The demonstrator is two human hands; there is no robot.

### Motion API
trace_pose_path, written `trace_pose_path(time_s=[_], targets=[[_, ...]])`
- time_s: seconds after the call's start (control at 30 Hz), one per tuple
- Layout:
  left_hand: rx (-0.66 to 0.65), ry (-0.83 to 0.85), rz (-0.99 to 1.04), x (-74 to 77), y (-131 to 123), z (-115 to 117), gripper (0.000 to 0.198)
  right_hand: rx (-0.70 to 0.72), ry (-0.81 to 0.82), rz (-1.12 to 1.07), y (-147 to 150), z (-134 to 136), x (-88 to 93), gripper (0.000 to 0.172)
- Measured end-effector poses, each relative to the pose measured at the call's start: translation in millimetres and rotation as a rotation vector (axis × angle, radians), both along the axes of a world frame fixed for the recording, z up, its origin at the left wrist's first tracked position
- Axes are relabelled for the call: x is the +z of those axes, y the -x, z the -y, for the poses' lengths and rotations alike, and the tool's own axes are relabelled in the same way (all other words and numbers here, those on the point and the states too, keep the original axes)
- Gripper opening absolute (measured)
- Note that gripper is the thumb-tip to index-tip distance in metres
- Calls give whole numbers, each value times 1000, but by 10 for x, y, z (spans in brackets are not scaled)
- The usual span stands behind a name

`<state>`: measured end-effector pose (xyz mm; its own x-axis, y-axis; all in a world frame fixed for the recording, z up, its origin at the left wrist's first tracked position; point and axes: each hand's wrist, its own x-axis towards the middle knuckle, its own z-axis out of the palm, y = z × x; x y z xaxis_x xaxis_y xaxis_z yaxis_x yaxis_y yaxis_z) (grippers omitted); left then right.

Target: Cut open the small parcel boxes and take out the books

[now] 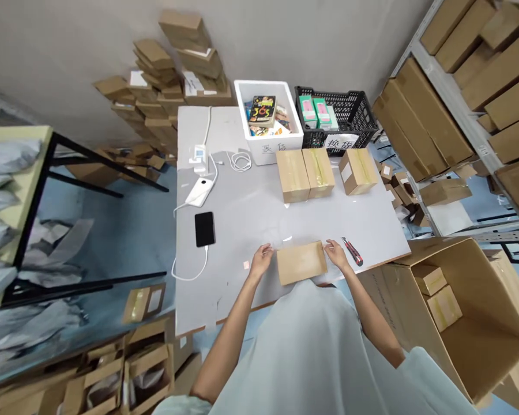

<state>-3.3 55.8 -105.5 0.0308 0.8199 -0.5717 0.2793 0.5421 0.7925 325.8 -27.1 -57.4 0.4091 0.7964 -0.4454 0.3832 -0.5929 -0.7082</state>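
Observation:
A flat-looking brown cardboard box (301,263) lies at the front edge of the table, close to my body. On its left side is my left hand (260,260), fingers stretched toward the near corner with a small gap between fingertips and cardboard. My right hand (336,254) is at the box's right edge, fingers apart and very close to it; whether they touch I cannot tell. Neither hand shows anything in it. A red and black box cutter (352,252) lies just right of my right hand. A small white scrap (288,238) rests behind the box.
Taped cartons (293,176) stand toward the back of the grey table (242,202). Behind them are a white foam bin (268,144) and a black crate (350,104). A phone (205,229) and cables lie left. A large open carton (480,323) stands at right.

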Motion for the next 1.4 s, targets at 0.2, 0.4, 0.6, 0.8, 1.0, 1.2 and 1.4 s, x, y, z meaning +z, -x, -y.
trace_pose_path(time_s=[0.2,0.4,0.6,0.8,1.0,1.2,1.4], targets=[[-17,-13,-11,71,-230,-594,50,-76,-93,-61,-256,-218,12,38],[30,-8,-29,212,-543,-1199,64,-149,-104,-132,-661,-628,-101,55],[74,36,-7,259,-908,-1913,83,-297,-136,-211,-1241,-1082,-213,102],[64,33,18,259,-1182,-2306,77,-515,-184,-268,-2109,-1693,-138,139],[41,-21,67,307,-1335,-2260,85,-505,-290,-306,-2618,-2164,-149,127],[56,-28,74,328,-1616,-2273,86,-433,-350,-327,-2733,-2259,-228,109],[-39,-33,79,357,-2087,-2349,92,-415,-344,-329,-2780,-2331,-276,110]])
